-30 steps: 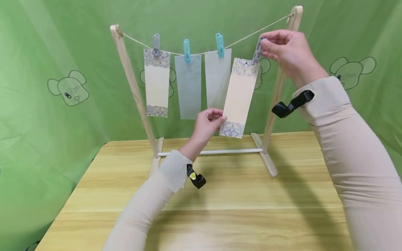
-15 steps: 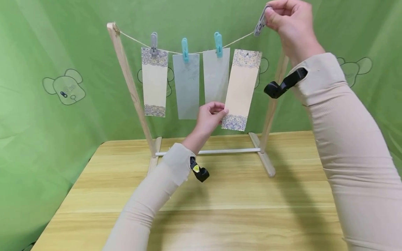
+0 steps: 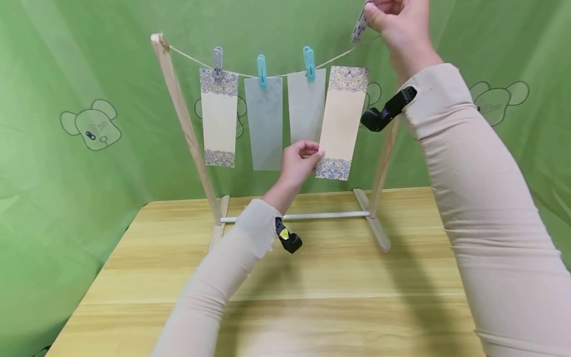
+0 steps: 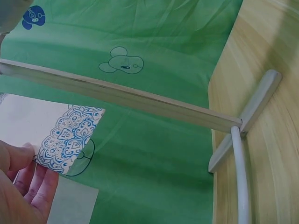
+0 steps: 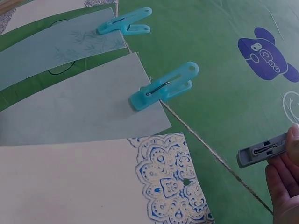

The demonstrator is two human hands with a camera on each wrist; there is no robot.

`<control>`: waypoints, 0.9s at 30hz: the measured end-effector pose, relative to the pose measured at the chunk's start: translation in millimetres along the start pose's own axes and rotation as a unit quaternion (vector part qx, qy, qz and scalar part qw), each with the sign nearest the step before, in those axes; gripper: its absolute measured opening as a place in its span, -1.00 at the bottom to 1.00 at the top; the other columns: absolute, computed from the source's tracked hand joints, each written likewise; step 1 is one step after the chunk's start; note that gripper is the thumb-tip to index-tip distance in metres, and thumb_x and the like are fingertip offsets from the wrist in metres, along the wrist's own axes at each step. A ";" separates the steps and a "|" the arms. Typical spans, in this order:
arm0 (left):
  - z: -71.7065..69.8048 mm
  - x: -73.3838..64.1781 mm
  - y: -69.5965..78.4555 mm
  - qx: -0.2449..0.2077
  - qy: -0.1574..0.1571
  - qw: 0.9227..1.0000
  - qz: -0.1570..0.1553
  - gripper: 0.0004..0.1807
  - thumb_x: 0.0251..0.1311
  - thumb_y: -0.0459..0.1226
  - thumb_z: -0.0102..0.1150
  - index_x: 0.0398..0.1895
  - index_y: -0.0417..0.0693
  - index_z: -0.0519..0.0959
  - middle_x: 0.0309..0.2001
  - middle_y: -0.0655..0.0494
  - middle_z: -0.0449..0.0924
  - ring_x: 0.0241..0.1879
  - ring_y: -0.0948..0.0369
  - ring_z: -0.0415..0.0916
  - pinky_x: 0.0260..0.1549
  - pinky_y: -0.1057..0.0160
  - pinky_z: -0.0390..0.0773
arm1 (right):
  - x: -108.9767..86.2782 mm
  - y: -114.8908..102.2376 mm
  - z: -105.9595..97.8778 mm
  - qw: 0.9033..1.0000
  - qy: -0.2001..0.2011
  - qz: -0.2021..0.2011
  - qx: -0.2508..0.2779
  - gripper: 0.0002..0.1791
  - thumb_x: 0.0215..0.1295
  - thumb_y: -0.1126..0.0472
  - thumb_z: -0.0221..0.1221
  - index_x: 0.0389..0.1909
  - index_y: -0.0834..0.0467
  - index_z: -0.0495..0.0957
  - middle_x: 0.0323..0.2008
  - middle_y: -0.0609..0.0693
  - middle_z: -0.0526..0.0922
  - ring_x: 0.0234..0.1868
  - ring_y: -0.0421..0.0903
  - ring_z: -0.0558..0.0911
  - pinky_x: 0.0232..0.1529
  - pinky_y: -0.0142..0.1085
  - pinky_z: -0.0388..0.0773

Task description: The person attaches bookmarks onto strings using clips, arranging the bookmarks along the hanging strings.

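Note:
My left hand [image 3: 300, 161] pinches the left edge of a cream paper card [image 3: 342, 114] with blue lace-like bands at both ends, low down near its bottom band. The card tilts slightly, its top edge just below the string [image 5: 210, 151]. In the left wrist view the thumb lies over the patterned card [image 4: 70, 135] and the fingers behind it. Above and to the right, my right hand [image 3: 403, 32] pinches a grey clothespin [image 5: 261, 150] by its handle end. The clothespin's tip points down at the string, apart from the card. Part of the right hand is cut off by the head view's top edge.
On the string hang a patterned card [image 3: 219, 111] under a grey clothespin, plus a blue-grey card [image 3: 264, 124] and a pale card [image 3: 307, 104] under turquoise clothespins. Wooden posts [image 3: 187, 124] joined by a white bar [image 3: 327, 215] stand on the table [image 3: 312, 307].
My right hand has taken the grey clothespin off the card's top corner and lifted it above the string. My left hand has raised the card slightly.

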State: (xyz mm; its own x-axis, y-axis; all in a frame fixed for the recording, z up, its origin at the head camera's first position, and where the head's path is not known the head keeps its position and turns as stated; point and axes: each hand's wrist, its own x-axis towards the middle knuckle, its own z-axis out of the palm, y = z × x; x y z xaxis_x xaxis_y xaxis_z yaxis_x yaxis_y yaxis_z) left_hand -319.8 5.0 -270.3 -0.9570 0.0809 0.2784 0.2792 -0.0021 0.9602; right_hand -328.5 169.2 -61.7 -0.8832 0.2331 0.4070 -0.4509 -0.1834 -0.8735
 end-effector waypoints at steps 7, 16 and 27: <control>1.0 0.1 -0.7 0.001 0.011 1.000 0.005 -0.83 0.09 -0.43 0.26 -0.23 -0.23 0.59 -0.32 0.02 0.61 -0.45 0.31 0.49 -0.49 0.35 0.60 | 1.5 5.3 -1.4 1.000 0.004 -0.010 -0.008 -0.87 0.09 0.51 0.24 -0.50 0.24 0.57 -0.50 -0.01 0.53 -0.45 -0.21 0.46 -0.44 -0.57 0.50; 3.1 3.0 0.5 0.021 0.010 1.000 0.016 -0.82 0.10 -0.41 0.26 -0.21 -0.21 0.59 -0.31 0.04 0.60 -0.46 0.32 0.48 -0.46 0.33 0.63 | 0.5 6.1 -5.8 1.000 -0.015 -0.006 -0.015 -0.87 0.09 0.53 0.23 -0.50 0.26 0.60 -0.52 0.01 0.54 -0.48 -0.18 0.48 -0.44 -0.56 0.53; 3.4 6.4 5.9 0.019 0.018 0.999 0.020 -0.82 0.10 -0.40 0.27 -0.20 -0.19 0.59 -0.30 0.05 0.61 -0.45 0.32 0.49 -0.48 0.36 0.61 | -4.9 11.5 -12.0 0.999 -0.023 0.001 -0.034 -0.90 0.04 0.49 0.29 -0.46 0.25 0.62 -0.51 0.02 0.59 -0.50 -0.18 0.53 -0.44 -0.55 0.53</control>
State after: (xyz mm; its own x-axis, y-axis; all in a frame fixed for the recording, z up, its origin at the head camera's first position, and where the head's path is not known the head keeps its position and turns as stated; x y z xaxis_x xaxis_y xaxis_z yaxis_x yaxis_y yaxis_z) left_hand -324.0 8.8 -262.9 -0.9473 0.0453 0.3171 0.3187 0.0328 0.9473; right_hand -327.8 177.4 -77.0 -0.8901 0.1882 0.4150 -0.4401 -0.1184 -0.8901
